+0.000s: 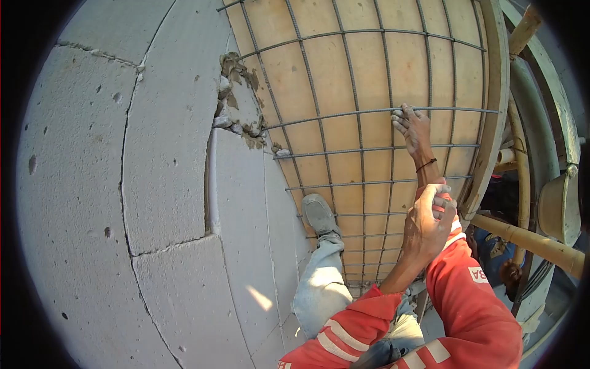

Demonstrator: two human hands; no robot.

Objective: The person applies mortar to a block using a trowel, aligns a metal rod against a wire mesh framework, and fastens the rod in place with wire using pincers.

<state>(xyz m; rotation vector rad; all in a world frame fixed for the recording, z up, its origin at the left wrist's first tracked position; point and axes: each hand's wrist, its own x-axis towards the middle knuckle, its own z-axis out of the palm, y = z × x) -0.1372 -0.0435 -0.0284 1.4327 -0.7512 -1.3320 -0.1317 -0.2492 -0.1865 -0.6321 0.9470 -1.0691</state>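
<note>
My right hand [413, 130] is stretched out over a grid of steel rebar [361, 126]. Its fingers are apart, and the fingertips come up against one crosswise bar; I cannot tell if they touch it. A dark band [425, 165] circles that wrist. My left hand [429, 220] is closed around the cuff of the red right sleeve [461, 270], on the forearm. Under the rebar lies a tan wooden formwork panel [409, 74]. My left shoe [319, 214] stands on the mesh.
A wall of grey blocks [80, 154] runs along the left, with a broken gap of rubble and mortar [239, 104]. A wooden edge board [496, 92] borders the panel. Bamboo poles [534, 243] are at the right, where a person [501, 258] is partly visible below.
</note>
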